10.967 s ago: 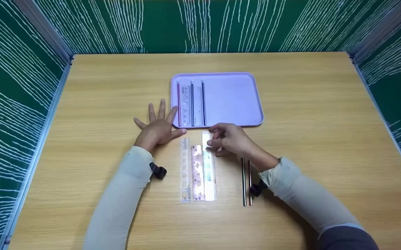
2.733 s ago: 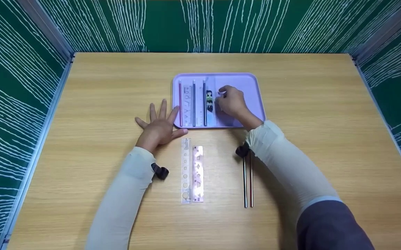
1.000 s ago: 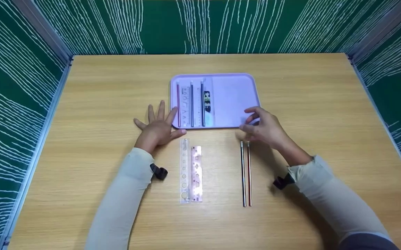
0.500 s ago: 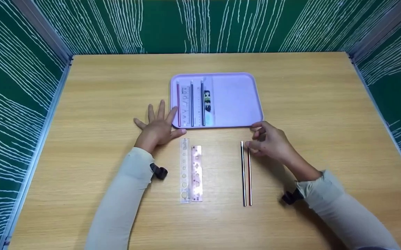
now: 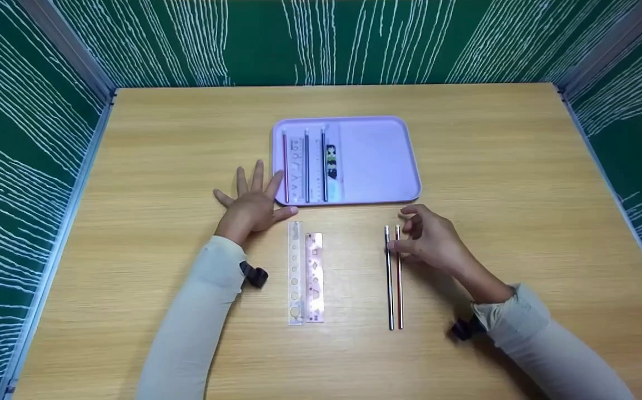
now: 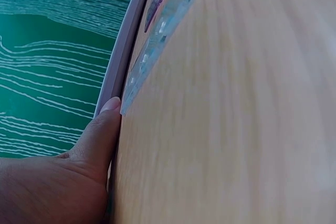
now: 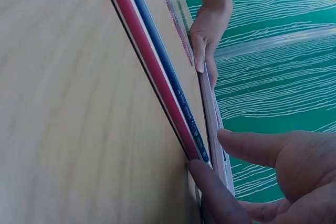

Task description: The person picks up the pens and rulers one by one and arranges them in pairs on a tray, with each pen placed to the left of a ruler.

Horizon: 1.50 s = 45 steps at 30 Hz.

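My left hand point(image 5: 250, 212) rests on the table with fingers spread, index finger and thumb at the near-left corner of the purple tray point(image 5: 379, 161). My right hand point(image 5: 435, 236) is over the upper ends of a red pencil point(image 5: 400, 294) and a dark blue pencil point(image 5: 390, 294) lying side by side. Its thumb and index finger point(image 7: 212, 187) stand apart, with nothing pinched between them. Inside the tray, a red pencil point(image 5: 286, 178) and two dark pencils alternate with clear rulers, the rightmost being a cartoon-print ruler point(image 5: 332, 161).
On the table before the tray lie a clear stencil ruler point(image 5: 295, 278) and a shorter pink stencil ruler point(image 5: 315, 278), parallel to each other. Green walls point(image 5: 260, 44) with white streaks enclose the table's back and sides.
The cartoon-print ruler went from the table into the tray, and my right hand let it go. That hand then came back toward me, to the two loose pencils. My left hand stayed still.
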Tool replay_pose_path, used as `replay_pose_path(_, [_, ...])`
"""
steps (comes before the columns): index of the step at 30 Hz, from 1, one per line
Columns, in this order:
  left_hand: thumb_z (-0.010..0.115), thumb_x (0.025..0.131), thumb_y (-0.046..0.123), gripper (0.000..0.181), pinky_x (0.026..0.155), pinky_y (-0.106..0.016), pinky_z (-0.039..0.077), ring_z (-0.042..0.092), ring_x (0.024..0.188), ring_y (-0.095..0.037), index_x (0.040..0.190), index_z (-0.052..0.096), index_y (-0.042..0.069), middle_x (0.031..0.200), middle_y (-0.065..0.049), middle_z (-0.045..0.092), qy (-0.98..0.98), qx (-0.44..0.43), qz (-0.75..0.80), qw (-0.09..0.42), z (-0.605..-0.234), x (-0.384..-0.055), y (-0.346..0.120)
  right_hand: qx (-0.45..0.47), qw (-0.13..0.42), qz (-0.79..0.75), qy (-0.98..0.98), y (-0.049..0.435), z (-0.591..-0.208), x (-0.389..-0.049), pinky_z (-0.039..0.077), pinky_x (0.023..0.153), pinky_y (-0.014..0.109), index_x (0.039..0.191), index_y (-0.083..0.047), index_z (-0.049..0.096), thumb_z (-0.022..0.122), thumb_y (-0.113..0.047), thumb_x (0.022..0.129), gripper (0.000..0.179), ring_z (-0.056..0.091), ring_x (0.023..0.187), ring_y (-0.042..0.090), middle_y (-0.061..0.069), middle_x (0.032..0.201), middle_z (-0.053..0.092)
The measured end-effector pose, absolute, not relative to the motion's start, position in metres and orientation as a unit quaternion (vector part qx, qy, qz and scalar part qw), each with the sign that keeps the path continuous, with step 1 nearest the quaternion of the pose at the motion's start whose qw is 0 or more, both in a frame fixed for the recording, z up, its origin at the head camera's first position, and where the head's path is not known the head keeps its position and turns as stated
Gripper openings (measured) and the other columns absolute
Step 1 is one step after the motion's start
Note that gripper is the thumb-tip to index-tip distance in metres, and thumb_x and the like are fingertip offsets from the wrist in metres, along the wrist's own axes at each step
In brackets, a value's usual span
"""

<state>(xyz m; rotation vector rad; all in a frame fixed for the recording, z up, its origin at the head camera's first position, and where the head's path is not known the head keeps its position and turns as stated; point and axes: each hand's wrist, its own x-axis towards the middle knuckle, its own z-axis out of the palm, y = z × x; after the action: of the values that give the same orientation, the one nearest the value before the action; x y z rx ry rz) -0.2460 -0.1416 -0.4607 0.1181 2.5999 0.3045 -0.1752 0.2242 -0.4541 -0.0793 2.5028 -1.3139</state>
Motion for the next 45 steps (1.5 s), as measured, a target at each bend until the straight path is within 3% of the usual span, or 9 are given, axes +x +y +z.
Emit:
replay_pose_path(5, [0.044,0.089,0.083,0.097,0.099,-0.091,-0.013,-0.033,0.15,-0.043,0.161,-0.01,0.046,0.166,-0.002,-0.035,0.959,0.043,0.111,0.259,-0.461,-0.247,-0.142,-0.039,0.137,-0.404,0.904,0.222,-0.455,-0.172,0.058,0.069,0.029,0.139,-0.004,0.052,0.094,-0.023,0.072,0.082,0.061,0.093,0.023,0.008,0.105,0.062])
replay_pose_path(9, [0.043,0.088,0.083,0.097,0.098,-0.091,-0.013,-0.032,0.15,-0.044,0.161,-0.01,0.047,0.166,-0.002,-0.035,0.959,0.044,0.109,0.259,-0.461,-0.247,-0.141,-0.05,0.117,-0.378,0.917,0.221,-0.456,-0.169,0.05,0.081,0.033,0.138,-0.005,0.053,0.097,-0.031,0.068,0.086,0.06,0.092,0.022,0.007,0.103,0.064])
replay_pose_path(14, [0.043,0.089,0.083,0.097,0.098,-0.09,-0.013,-0.032,0.15,-0.044,0.161,-0.01,0.047,0.166,-0.002,-0.035,0.959,0.043,0.108,0.258,-0.461,-0.247,-0.141,-0.054,0.107,-0.371,0.921,0.218,-0.456,-0.165,0.048,0.084,0.036,0.138,-0.004,0.054,0.097,-0.033,0.066,0.089,0.059,0.092,0.023,0.008,0.102,0.065])
replay_pose_path(27, [0.045,0.09,0.081,0.097,0.099,-0.091,-0.012,-0.032,0.151,-0.044,0.162,-0.008,0.046,0.167,-0.002,-0.035,0.958,0.043,0.113,0.262,-0.46,-0.246,-0.141,-0.062,0.111,-0.371,0.92,0.215,-0.458,-0.161,0.052,0.084,0.036,0.14,0.0,0.05,0.095,-0.017,0.069,0.087,0.065,0.084,0.019,0.008,0.103,0.065])
replay_pose_path(45, [0.043,0.089,0.082,0.097,0.098,-0.091,-0.011,-0.031,0.15,-0.046,0.161,-0.01,0.045,0.167,-0.004,-0.034,0.96,0.046,0.105,0.257,-0.46,-0.246,-0.141,-0.05,0.133,-0.402,0.904,0.211,-0.459,-0.166,0.051,0.076,0.024,0.137,-0.002,0.053,0.093,-0.012,0.071,0.078,0.065,0.084,0.017,0.008,0.105,0.064])
